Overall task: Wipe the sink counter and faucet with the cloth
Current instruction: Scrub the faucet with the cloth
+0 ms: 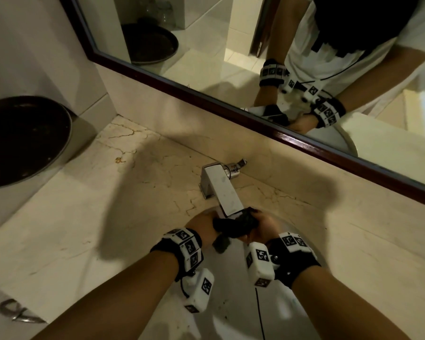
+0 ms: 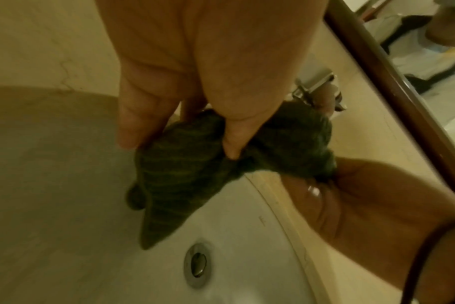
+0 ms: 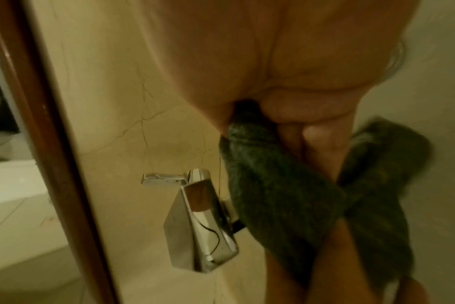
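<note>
Dark green striped cloth [image 1: 236, 223]: bunched and twisted, at the spout tip of the square chrome faucet [image 1: 219, 190], above the white oval sink basin [image 2: 247, 226]. Left hand [image 1: 201, 227] at 9 o'clock of the cloth, fingers curled, pinching it. Right hand [image 1: 265, 228] at 3 o'clock, fingers curled round it. Cream marble counter [image 1: 108, 204] surrounds the basin.

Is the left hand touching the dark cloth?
Touching. The left wrist view shows the left hand pinching the dark cloth over the sink basin.
</note>
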Tool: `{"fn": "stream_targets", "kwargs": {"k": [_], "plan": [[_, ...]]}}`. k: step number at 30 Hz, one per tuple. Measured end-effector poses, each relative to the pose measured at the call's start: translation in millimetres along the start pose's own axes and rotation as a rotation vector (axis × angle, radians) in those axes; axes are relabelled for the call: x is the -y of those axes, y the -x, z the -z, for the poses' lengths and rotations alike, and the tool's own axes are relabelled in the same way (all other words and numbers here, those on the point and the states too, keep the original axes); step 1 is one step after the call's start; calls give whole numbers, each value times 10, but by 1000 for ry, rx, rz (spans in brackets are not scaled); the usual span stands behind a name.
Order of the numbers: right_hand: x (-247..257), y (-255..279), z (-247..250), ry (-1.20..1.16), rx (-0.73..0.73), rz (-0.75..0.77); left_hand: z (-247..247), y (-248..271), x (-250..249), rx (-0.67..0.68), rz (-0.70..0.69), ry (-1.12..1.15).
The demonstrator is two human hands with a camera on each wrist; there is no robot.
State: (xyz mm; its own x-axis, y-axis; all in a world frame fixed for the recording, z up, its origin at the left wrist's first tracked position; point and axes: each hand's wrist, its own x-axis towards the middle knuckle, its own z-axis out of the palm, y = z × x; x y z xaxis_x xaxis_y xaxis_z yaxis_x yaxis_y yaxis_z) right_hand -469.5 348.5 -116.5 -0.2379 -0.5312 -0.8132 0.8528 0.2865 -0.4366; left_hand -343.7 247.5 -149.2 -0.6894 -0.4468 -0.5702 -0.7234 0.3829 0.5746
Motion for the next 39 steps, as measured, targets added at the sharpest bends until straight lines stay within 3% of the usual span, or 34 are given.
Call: {"fn": "stream_targets", "kwargs": {"k": [1, 3, 5, 6, 9, 11, 15, 19, 23, 28, 31, 33, 35, 37, 39], "plan": [[14, -10, 4, 86, -69, 49, 21, 22, 1, -13, 20, 53], [54, -3, 18, 634, -163, 111, 35, 44, 6, -61, 0, 140], [59, 45, 17, 1227, -86, 112, 54, 91, -33, -71, -70, 235], [39, 31, 48, 1361, 3, 121, 68, 114, -62, -62, -114, 301], [-79, 25, -15, 1259, 237, 131, 92, 145, -142, -44, -173, 558], [-157, -34, -57, 1243, 159, 138, 83, 148, -131, -18, -152, 692], [-196, -93, -133, 1480, -14, 70, 87, 164, -46, 14, -53, 786], [-107, -222, -72, 1328, -29, 31, 138, 183, 80, 16, -28, 760], [-76, -304, 41, 1157, -109, 194, 228, 207, 72, 148, 14, 877], [-102, -102, -140, 751, -73, 220, 120, 133, 51, 76, -7, 435], [-143, -5, -170, 649, -23, 264, 8, 163, -9, 165, -104, 525], [-151, 21, -151, 769, -17, 298, 16, 215, -61, 238, 2, 766], [-118, 51, -133, 1124, -39, 306, 49, 248, -86, 321, 102, 948], [-85, 67, -103, 1281, -28, 349, 72, 250, -71, 334, 101, 937], [-40, 65, -91, 1275, 7, 342, 99, 234, -55, 317, 55, 758]]}}
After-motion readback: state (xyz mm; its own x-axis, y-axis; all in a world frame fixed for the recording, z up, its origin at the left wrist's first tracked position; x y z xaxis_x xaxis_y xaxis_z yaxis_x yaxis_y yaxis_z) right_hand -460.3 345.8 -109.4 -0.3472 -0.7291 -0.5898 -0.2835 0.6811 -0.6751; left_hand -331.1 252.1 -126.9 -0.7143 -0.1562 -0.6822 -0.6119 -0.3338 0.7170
